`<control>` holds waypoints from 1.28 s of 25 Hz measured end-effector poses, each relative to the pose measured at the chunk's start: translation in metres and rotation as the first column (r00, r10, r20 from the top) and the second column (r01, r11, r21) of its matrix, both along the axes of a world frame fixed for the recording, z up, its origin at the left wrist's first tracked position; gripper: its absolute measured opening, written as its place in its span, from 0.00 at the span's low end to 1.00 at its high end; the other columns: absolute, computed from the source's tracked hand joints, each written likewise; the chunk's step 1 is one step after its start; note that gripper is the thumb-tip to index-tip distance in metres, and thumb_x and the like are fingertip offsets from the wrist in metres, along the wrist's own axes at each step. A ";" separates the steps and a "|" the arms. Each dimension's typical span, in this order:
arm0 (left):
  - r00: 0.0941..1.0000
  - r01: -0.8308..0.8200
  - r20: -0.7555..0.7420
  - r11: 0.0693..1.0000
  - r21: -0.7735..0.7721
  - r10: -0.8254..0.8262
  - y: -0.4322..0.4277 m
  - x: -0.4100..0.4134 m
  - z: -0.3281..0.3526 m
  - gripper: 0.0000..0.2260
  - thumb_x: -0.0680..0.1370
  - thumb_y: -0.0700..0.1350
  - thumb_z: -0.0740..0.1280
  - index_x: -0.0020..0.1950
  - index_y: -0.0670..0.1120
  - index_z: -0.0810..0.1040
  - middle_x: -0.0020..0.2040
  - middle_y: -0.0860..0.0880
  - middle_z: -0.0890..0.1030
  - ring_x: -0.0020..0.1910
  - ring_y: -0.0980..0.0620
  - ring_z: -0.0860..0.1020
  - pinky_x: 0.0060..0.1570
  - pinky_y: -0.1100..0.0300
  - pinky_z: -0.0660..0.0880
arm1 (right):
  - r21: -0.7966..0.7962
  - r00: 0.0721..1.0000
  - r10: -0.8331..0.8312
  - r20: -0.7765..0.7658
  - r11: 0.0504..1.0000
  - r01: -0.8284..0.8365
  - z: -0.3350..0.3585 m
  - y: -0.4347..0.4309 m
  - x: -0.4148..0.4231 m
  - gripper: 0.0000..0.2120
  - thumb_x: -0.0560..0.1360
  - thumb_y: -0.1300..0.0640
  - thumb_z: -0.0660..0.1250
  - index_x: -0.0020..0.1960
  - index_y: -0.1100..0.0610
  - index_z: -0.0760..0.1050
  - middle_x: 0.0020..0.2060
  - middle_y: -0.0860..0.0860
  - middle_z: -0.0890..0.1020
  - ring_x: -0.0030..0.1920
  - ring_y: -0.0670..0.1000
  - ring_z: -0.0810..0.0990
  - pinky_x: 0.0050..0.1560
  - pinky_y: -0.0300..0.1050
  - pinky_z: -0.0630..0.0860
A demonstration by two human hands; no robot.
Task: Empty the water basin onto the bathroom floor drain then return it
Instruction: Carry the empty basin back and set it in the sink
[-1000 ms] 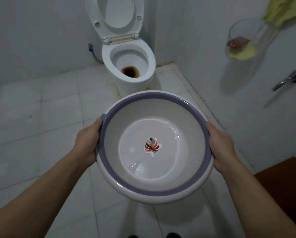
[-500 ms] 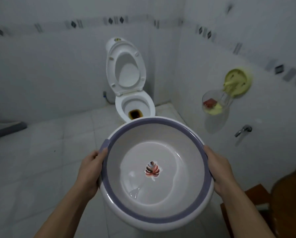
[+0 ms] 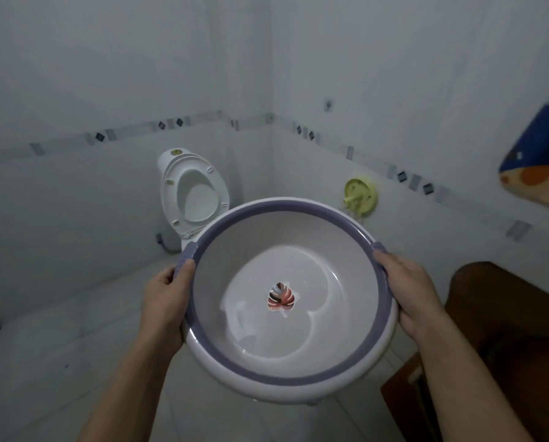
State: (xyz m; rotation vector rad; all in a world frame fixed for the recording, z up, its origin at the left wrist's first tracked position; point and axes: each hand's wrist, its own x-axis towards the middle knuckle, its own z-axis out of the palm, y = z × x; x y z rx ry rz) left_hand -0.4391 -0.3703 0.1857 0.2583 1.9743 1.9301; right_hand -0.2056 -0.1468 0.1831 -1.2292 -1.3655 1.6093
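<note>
Both hands are holding the water basin level over the bathroom floor.

From the head camera, the left hand point(image 3: 165, 301) is gripping the left rim of the white, purple-banded water basin point(image 3: 346, 374), its fingers point(image 3: 187, 266) curled over the purple handle tab, while the right hand point(image 3: 410, 295) is clasping the opposite rim, its fingers wrapped around the edge and partly hidden. The basin is sitting in mid-air in front of the person, showing a leaf sticker point(image 3: 282, 298) at its bottom and a thin film of water. Behind it, a toilet point(image 3: 193, 196) is standing in the corner with its lid raised, a yellow wall holder point(image 3: 361, 196) is hanging on the right wall, and a brown wooden piece point(image 3: 506, 330) is showing at the lower right above the tiled floor point(image 3: 59, 330).
</note>
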 end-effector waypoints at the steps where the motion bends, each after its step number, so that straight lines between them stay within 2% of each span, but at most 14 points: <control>1: 1.000 0.022 0.000 1.000 0.008 -0.022 0.004 0.006 0.003 0.09 0.79 0.46 0.67 0.42 0.45 0.82 0.28 0.51 0.84 0.25 0.55 0.81 0.24 0.63 0.77 | 0.021 1.000 -0.026 -0.005 0.999 0.026 0.004 -0.003 0.011 0.12 0.76 0.51 0.69 0.44 0.60 0.84 0.36 0.55 0.88 0.35 0.53 0.86 0.41 0.46 0.80; 4: 0.997 0.079 0.018 0.997 0.020 -0.079 0.017 0.019 0.009 0.08 0.78 0.47 0.68 0.41 0.46 0.82 0.31 0.48 0.84 0.29 0.50 0.81 0.30 0.60 0.77 | 0.064 0.996 -0.092 0.011 0.994 0.091 0.011 -0.011 0.040 0.09 0.76 0.51 0.69 0.44 0.55 0.84 0.36 0.52 0.88 0.38 0.54 0.87 0.41 0.47 0.82; 7: 0.986 0.164 0.034 0.986 0.034 -0.165 0.035 0.029 0.008 0.08 0.76 0.46 0.69 0.39 0.48 0.83 0.30 0.49 0.85 0.28 0.51 0.82 0.29 0.61 0.77 | 0.070 0.986 -0.167 0.009 0.984 0.166 0.018 -0.023 0.071 0.07 0.76 0.51 0.68 0.46 0.52 0.82 0.39 0.53 0.88 0.42 0.56 0.87 0.40 0.47 0.81; 10: 0.958 0.283 0.047 0.959 0.023 -0.284 0.059 0.051 0.007 0.06 0.75 0.48 0.70 0.41 0.48 0.84 0.32 0.50 0.86 0.31 0.51 0.83 0.32 0.59 0.77 | 0.057 0.965 -0.259 -0.024 0.964 0.260 0.021 -0.034 0.110 0.09 0.77 0.50 0.67 0.50 0.54 0.82 0.40 0.53 0.88 0.39 0.52 0.87 0.35 0.43 0.79; 13: 0.927 0.372 0.058 0.928 0.002 -0.372 0.082 0.079 0.009 0.04 0.75 0.47 0.69 0.44 0.48 0.82 0.31 0.50 0.86 0.32 0.51 0.83 0.32 0.59 0.77 | 0.040 0.937 -0.348 -0.040 0.936 0.349 0.029 -0.046 0.146 0.12 0.78 0.48 0.67 0.50 0.54 0.84 0.42 0.53 0.89 0.41 0.53 0.87 0.41 0.45 0.79; 16: 0.876 0.477 0.080 0.879 0.000 -0.475 0.103 0.111 0.013 0.05 0.76 0.46 0.68 0.49 0.46 0.81 0.43 0.42 0.85 0.41 0.42 0.83 0.38 0.53 0.78 | 0.029 0.894 -0.448 -0.031 0.893 0.449 0.036 -0.055 0.181 0.15 0.78 0.45 0.66 0.51 0.55 0.84 0.44 0.54 0.89 0.45 0.55 0.86 0.46 0.48 0.79; 20: 0.809 0.587 0.063 0.808 -0.037 -0.585 0.132 0.156 0.014 0.09 0.77 0.46 0.67 0.54 0.44 0.80 0.45 0.42 0.84 0.40 0.43 0.81 0.34 0.55 0.76 | 0.024 0.845 -0.535 -0.023 0.844 0.535 0.042 -0.065 0.229 0.16 0.79 0.44 0.65 0.54 0.54 0.84 0.46 0.54 0.89 0.49 0.57 0.86 0.53 0.52 0.79; 24: 0.739 0.674 0.068 0.736 -0.068 -0.670 0.160 0.203 0.005 0.10 0.77 0.46 0.67 0.56 0.44 0.79 0.47 0.41 0.84 0.44 0.41 0.82 0.41 0.51 0.79 | -0.010 0.782 -0.623 0.001 0.782 0.623 0.033 -0.070 0.280 0.16 0.79 0.43 0.65 0.55 0.53 0.83 0.47 0.55 0.88 0.50 0.58 0.86 0.56 0.57 0.80; 27: 0.699 0.715 0.070 0.692 -0.104 -0.712 0.178 0.242 -0.004 0.11 0.78 0.47 0.67 0.57 0.44 0.78 0.46 0.42 0.84 0.43 0.43 0.82 0.37 0.54 0.77 | -0.046 0.747 -0.664 0.024 0.746 0.665 0.015 -0.069 0.319 0.16 0.79 0.43 0.65 0.59 0.52 0.82 0.50 0.55 0.87 0.51 0.58 0.85 0.52 0.54 0.80; 29: 0.669 0.741 0.060 0.658 -0.136 -0.741 0.189 0.271 -0.011 0.11 0.78 0.47 0.67 0.58 0.44 0.78 0.45 0.43 0.83 0.42 0.45 0.81 0.34 0.56 0.75 | -0.070 0.718 -0.695 0.042 0.715 0.696 0.003 -0.067 0.345 0.18 0.79 0.43 0.65 0.61 0.52 0.80 0.50 0.55 0.87 0.51 0.58 0.84 0.52 0.53 0.80; 32: 0.652 0.752 0.093 0.628 -0.199 -0.752 0.207 0.306 -0.029 0.14 0.78 0.49 0.67 0.60 0.42 0.78 0.48 0.41 0.83 0.45 0.42 0.81 0.43 0.51 0.77 | -0.085 0.677 -0.732 0.071 0.672 0.736 -0.015 -0.063 0.379 0.15 0.79 0.42 0.63 0.55 0.51 0.81 0.46 0.53 0.88 0.48 0.56 0.85 0.47 0.49 0.80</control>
